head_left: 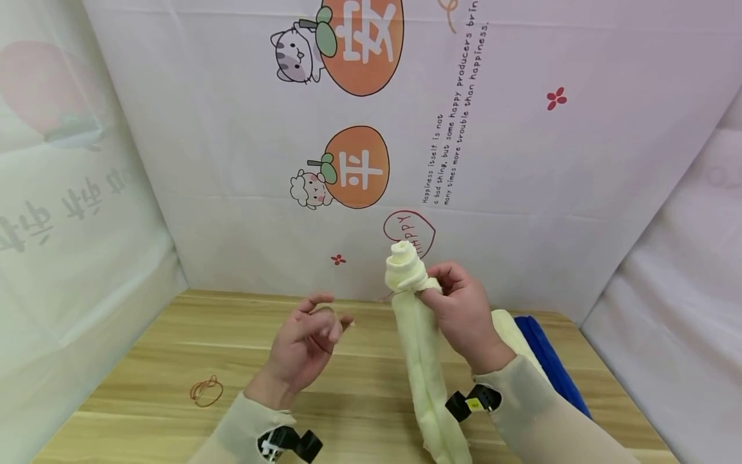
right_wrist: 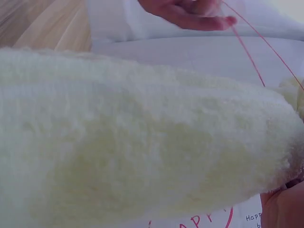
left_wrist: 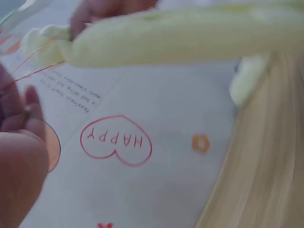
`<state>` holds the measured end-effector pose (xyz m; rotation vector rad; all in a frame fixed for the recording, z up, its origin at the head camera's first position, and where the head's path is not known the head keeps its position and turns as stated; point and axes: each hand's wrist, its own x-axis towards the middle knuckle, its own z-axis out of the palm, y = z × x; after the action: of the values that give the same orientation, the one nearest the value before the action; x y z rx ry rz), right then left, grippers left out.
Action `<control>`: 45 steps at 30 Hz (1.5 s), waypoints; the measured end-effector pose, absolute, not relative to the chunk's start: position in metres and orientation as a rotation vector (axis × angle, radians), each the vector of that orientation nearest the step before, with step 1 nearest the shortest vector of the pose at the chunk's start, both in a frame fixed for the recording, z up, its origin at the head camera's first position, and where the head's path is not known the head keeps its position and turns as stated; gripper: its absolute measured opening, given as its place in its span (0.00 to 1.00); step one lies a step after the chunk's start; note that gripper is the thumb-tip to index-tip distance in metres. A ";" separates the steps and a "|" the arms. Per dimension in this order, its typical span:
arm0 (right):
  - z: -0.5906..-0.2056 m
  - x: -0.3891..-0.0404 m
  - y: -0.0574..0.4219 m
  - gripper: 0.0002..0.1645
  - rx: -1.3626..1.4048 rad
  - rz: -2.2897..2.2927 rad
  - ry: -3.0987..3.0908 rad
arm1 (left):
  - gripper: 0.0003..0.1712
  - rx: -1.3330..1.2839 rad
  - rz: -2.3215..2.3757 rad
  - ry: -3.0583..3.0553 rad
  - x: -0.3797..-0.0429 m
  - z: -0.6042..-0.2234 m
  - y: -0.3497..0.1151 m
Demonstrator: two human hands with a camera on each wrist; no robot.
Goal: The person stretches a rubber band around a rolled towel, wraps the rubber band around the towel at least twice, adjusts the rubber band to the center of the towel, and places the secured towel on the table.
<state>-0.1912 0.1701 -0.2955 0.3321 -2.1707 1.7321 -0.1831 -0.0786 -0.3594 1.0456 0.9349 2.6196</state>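
Note:
A pale yellow towel, rolled into a long tube, stands slanted with its top end twisted into a small coiled knob. My right hand grips it just below the knob, thumb in front. Thin red string runs from the neck of the roll to my left hand, which is held apart on the left side. Its curled fingers hold the string, stretched in two strands in the right wrist view. The roll's lower end runs out of the head view at the bottom.
A loose loop of reddish elastic cord lies on the wooden table at left. Beyond my right forearm lie another pale yellow cloth and a blue cloth. A printed white sheet hangs behind the table.

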 end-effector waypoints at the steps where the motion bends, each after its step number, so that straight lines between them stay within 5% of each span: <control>1: -0.295 -0.191 0.170 0.08 0.341 1.744 -2.152 | 0.23 1.083 2.654 0.751 -0.184 -0.359 -0.076; 9: -0.295 -0.189 0.164 0.09 0.455 1.720 -2.129 | 0.30 0.749 2.852 0.090 -0.187 -0.348 -0.054; 21: -0.303 -0.181 0.158 0.12 0.600 1.615 -2.213 | 0.08 0.127 3.154 0.164 -0.189 -0.326 -0.026; 27: -0.309 -0.177 0.153 0.14 0.734 1.488 -2.206 | 0.16 -0.085 3.202 0.331 -0.194 -0.323 -0.024; 37: -0.317 -0.179 0.155 0.15 0.735 1.569 -2.176 | 0.18 0.053 3.186 0.107 -0.192 -0.317 -0.046; 45: -0.317 -0.179 0.156 0.12 0.673 1.669 -2.204 | 0.08 0.425 3.145 0.076 -0.185 -0.318 -0.049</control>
<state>-0.1787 0.1555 -0.3170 0.6727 -2.2044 1.6691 -0.1850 -0.0495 -0.3177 0.4248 0.0765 3.1452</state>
